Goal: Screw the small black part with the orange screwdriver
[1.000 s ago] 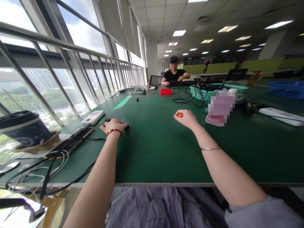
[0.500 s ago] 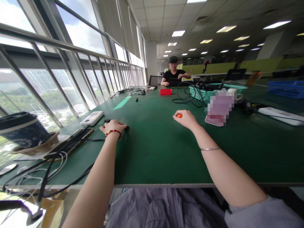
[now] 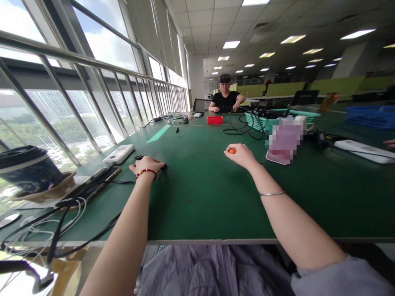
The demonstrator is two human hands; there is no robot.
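Observation:
My left hand [image 3: 147,164], with a beaded red bracelet at the wrist, is low over the green table, its fingers curled downward. Dark parts of a black object [image 3: 139,157] stick out on both sides of that hand; the rest of it is covered. On the right, my right hand [image 3: 242,155] is closed around a small orange object [image 3: 232,151], of which only a rounded end shows. A white rectangular device [image 3: 119,154] lies to the left of my left hand. A phone-like pink object [image 3: 279,158], partly blurred out, stands right of my right hand.
A red tray [image 3: 214,120] and a teal basket [image 3: 256,121] with cables are farther back. A lidded cup [image 3: 29,170], a phone [image 3: 100,183] and cords are at the left. A person [image 3: 224,100] sits opposite. Another hand [image 3: 390,143] shows at the right edge.
The person opposite has lowered a raised hand to the table. Another person's fingers have appeared at the right edge. My own hands have hardly moved.

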